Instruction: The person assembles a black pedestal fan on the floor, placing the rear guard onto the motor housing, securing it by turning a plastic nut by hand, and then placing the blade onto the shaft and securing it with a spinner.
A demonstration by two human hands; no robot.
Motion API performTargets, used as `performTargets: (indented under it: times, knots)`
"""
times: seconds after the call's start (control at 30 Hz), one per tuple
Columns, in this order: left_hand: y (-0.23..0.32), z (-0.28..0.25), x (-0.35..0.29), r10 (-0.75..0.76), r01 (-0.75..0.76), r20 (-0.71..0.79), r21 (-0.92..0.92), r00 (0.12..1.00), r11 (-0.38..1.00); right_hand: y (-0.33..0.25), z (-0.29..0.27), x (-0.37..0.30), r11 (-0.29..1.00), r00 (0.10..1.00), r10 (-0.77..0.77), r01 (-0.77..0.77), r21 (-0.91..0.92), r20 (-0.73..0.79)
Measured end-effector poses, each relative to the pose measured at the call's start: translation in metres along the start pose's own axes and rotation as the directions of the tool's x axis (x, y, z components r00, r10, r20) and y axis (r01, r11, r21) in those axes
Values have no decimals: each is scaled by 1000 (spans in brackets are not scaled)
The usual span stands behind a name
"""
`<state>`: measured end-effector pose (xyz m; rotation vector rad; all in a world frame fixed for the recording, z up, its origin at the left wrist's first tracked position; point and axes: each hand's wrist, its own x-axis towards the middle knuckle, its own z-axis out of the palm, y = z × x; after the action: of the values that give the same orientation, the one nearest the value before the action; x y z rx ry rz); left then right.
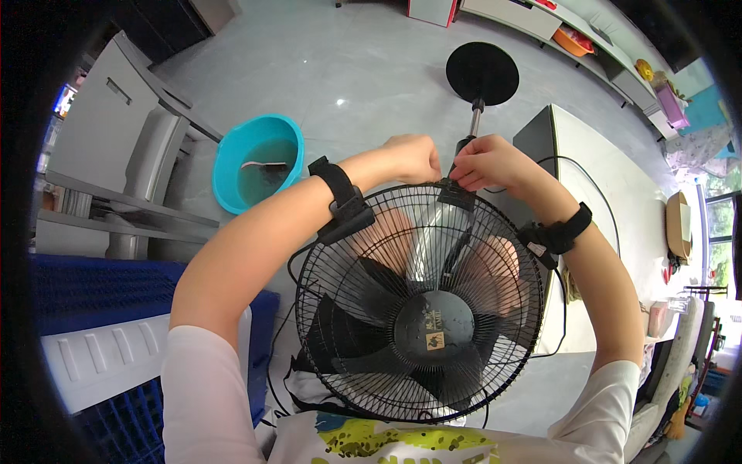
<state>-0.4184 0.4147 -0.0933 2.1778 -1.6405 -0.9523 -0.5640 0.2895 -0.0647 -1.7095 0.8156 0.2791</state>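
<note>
A black standing fan [434,329] lies tilted toward me, its round wire guard [363,387] facing up in front of my body. Dark blades show through the wires. At the guard's far rim, my left hand [414,158] is closed with the fingers curled under; what it holds, if anything, is hidden. Close beside it, my right hand [493,164] pinches at the rim by a black clip [456,196]. The fan's pole [475,122] runs away from me to a round black base [482,73]. A black strap is around each wrist.
A turquoise basin [220,174] holding water and a dark item stands on the floor at left. Beyond it is a grey chair [100,127]. A blue and white plastic crate [116,356] sits near left. At right stands a long white-topped table [591,201] with a black cable.
</note>
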Motion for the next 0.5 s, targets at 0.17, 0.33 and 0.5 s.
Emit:
performTargets:
  times: [0.17,0.33,0.5]
  knots:
    - [-8,1,4,-54,59,27,-321,998,945,0,6,-4,996,997,-77,76,-41,-29]
    - [2,-3,-3,-25,28,11,-366,1000,930,-2,12,3,983,994,-89,78,-165,-60]
    - [-11,-2,-6,63,-34,42,-504,997,863,2,17,8,985,988,-37,11,-173,-147]
